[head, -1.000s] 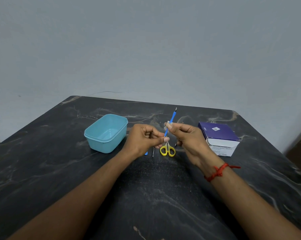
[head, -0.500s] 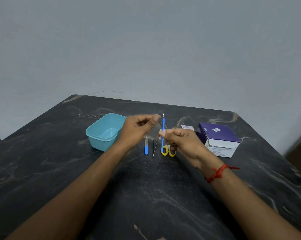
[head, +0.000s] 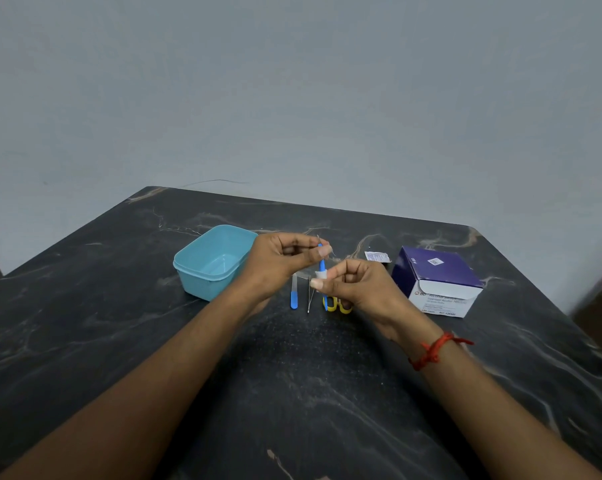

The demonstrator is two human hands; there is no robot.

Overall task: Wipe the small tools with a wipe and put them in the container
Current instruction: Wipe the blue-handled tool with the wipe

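Pinched near its upper end between thumb and forefinger of the left hand (head: 285,259), the blue-handled tool (head: 321,259) is being held roughly upright at the centre of the frame, while a small white wipe (head: 320,274) is being squeezed round its shaft by the curled fingertips of the right hand (head: 356,285). Both grips are being made narrowly, at the fingertips only, so a slip is being risked: if the wipe is dragged too hard, the thin tool could be pulled from the left pinch and dropped onto the table (head: 292,393), among the blue file (head: 294,296), the thin metal tool (head: 310,296) and the yellow scissors (head: 342,305) lying just below. Its fine metal tip (head: 317,237) is being pointed upward beside the left fingers, where a prick could be caused. The teal container (head: 202,289) is standing open at centre left, just beside the left hand, with no tool visible inside.
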